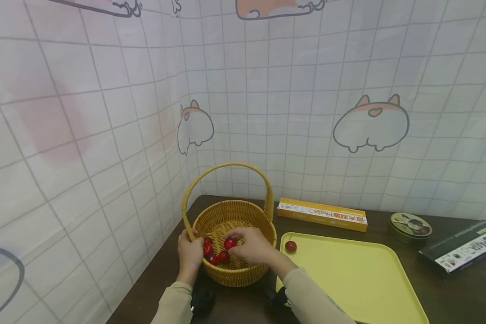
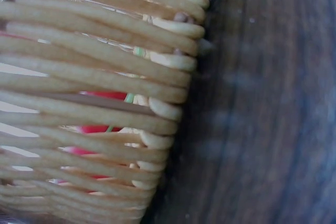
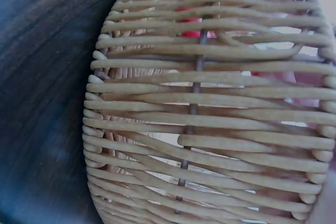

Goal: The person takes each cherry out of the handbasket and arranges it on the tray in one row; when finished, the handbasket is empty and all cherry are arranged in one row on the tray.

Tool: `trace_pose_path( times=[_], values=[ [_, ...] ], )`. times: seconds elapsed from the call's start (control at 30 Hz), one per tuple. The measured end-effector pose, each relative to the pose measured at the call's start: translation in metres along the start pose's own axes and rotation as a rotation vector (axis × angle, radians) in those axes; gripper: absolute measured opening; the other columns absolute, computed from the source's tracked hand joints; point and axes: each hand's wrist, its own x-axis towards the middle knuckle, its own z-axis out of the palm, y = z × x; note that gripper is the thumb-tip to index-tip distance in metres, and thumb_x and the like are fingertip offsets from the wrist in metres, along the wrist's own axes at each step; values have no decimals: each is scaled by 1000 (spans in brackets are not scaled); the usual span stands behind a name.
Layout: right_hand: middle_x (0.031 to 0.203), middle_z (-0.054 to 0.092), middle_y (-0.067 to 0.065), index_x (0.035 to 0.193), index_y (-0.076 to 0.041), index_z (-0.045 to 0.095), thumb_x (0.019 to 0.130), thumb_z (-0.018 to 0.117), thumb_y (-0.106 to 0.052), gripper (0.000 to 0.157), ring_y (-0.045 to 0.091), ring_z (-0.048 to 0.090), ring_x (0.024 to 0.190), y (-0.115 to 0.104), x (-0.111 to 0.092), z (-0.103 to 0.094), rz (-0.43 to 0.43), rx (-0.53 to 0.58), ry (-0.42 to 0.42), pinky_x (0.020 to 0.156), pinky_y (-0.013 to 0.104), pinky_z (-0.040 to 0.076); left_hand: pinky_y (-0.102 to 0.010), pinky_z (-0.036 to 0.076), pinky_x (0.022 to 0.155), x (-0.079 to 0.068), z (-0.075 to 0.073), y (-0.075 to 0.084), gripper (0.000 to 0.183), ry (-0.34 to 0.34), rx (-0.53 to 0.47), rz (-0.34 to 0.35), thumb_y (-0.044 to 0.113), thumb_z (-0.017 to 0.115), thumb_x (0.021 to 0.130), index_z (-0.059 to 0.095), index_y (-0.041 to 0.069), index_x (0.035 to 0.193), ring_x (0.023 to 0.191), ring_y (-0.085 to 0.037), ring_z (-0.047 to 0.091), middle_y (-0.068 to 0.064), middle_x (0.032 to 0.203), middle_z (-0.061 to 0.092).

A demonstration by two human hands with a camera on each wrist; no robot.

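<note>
On the dark surface [image 1: 235, 306], lower centre, our left fingers [image 1: 184, 237] grip the basket [image 1: 239, 277]; our right fingers [image 1: 240, 232] pinch a cherry [image 1: 229, 243].

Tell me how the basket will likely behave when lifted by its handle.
The basket should be light for its size, given its gappy weave. Its handle looks fairly stiff, standing in an upright arch. It may dip left, where several cherries gather.

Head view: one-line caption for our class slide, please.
Left hand gripping a wicker basket, right hand holding a cherry inside it, another cherry lying on the yellow tray.
</note>
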Motion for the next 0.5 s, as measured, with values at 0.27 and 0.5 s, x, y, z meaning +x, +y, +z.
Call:
trace_pose_path(
  times=[0.27, 0.5],
  values=[
    [108, 68, 2, 120, -12, 64, 89, 70, -21, 33, 18, 64, 90, 1, -18, -11, -10, 34, 128, 74, 34, 52, -42, 33, 78, 0, -1, 4, 20, 3, -3, 10, 2, 50, 80, 53, 1, 99, 91, -32, 46, -15, 100, 47],
    [113, 60, 5, 119, -10, 65, 87, 71, -11, 33, 21, 65, 95, 11, -37, -31, 38, 100, 249, 71, 29, 55, -43, 34, 79, -1, -1, 1, 21, 15, -4, 8, 1, 51, 79, 54, 0, 100, 91, -33, 46, -16, 100, 48]
  ],
)
